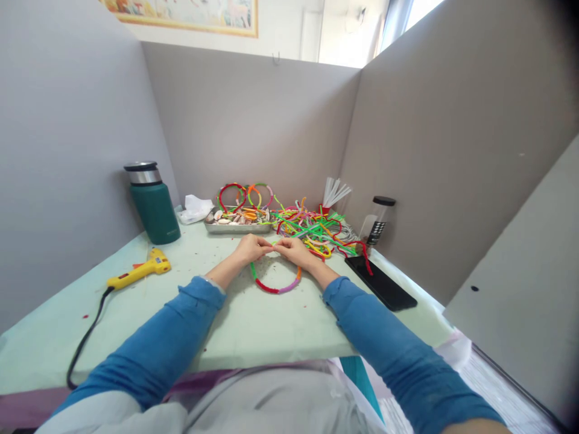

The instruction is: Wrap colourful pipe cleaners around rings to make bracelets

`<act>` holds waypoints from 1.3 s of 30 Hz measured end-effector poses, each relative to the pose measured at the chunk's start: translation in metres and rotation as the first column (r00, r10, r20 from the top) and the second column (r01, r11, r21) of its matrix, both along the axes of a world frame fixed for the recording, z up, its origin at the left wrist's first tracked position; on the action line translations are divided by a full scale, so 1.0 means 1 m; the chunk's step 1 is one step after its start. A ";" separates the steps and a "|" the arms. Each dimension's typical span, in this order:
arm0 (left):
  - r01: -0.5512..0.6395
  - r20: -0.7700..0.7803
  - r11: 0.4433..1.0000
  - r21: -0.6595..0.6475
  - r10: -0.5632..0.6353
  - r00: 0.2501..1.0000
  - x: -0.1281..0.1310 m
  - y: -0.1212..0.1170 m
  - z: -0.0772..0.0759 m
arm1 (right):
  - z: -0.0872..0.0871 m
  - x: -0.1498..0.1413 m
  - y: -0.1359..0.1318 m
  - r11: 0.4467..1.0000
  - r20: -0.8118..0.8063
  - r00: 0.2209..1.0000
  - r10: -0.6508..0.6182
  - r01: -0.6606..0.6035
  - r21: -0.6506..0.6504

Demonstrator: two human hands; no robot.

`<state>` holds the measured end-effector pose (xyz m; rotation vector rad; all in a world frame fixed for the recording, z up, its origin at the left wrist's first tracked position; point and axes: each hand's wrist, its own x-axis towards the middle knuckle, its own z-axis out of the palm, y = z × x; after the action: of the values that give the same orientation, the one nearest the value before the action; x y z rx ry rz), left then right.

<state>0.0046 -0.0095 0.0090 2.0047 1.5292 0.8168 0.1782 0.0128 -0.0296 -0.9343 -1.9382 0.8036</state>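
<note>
A hoop of fuzzy pipe cleaner [266, 290] in green, red, purple and orange stretches lies near the middle of the table [253, 337]. My left hand [253, 248] pinches the hoop's far side between thumb and fingers. Right beside it, my right hand [292, 249] pinches the same part, and the fingertips of both hands meet there. A bit of yellow-green shows between them; the fingers cover the rest of that section. Just beyond my right hand spreads a tangled heap of loose pipe cleaners [312, 223] in many colours.
A metal tray [237, 229] of shells stands at the back, finished-looking hoops [232, 198] behind it. Left are a green bottle [156, 211], crumpled tissue [196, 208] and a yellow glue gun [140, 271] with cord. Right are a phone [384, 286], a clear bottle [379, 222] and white sticks [335, 191].
</note>
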 end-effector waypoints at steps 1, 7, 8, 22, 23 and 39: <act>0.002 -0.002 1.000 0.003 -0.002 1.000 0.000 0.001 -0.001 | 0.000 0.000 0.000 1.000 0.002 1.000 0.003 -0.003 0.001; 0.015 -0.014 0.999 0.050 -0.014 1.000 0.001 0.000 -0.001 | 0.000 0.000 0.001 1.000 0.000 1.000 0.012 -0.012 0.002; 0.020 -0.014 0.998 0.055 -0.019 1.000 0.001 -0.001 0.000 | 0.000 0.000 0.000 1.000 0.001 1.000 0.011 -0.011 0.000; -0.018 -0.012 0.992 0.126 0.020 1.000 0.002 0.006 -0.008 | 0.001 -0.001 0.000 1.000 0.009 1.000 -0.011 0.011 -0.005; -0.011 -0.027 0.991 0.137 0.014 1.000 0.002 0.006 -0.008 | 0.001 0.000 0.000 1.000 0.008 1.000 -0.010 0.010 -0.002; 0.040 -0.180 0.991 0.124 -0.017 0.984 0.001 0.003 -0.001 | -0.002 0.000 0.001 0.999 0.023 0.999 0.025 -0.025 -0.022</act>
<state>0.0055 -0.0069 0.0084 2.2407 1.5764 0.7581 0.1783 0.0138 -0.0311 -0.9378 -1.9680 0.8334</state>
